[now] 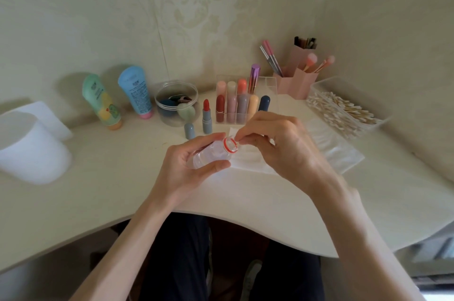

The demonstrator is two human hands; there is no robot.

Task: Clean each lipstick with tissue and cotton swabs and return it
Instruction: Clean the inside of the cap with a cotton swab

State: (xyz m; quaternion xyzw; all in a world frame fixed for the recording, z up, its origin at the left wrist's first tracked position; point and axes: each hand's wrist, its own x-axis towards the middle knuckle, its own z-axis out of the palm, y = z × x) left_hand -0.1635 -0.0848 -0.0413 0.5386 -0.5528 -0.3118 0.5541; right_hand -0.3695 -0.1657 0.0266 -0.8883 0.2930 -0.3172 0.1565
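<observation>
My left hand [190, 165] grips a small clear bottle [211, 154], tilted with its red-ringed open mouth toward my right hand [277, 143]. The right fingertips pinch something small and white at the bottle's mouth; it looks like a cotton swab tip, but most of it is hidden. A white tissue [248, 160] lies flat under both hands. An uncapped red lipstick [206, 116] stands upright behind them, its grey cap [189, 130] beside it. A clear organizer [242, 101] holds several capped lipsticks.
A clear box of cotton swabs [344, 111] sits at the right, a tissue packet [336, 150] in front of it. Pink brush holders [298, 79], a round jar of sponges [176, 104], two tubes [118, 101] and white cups [29, 146] line the back and left.
</observation>
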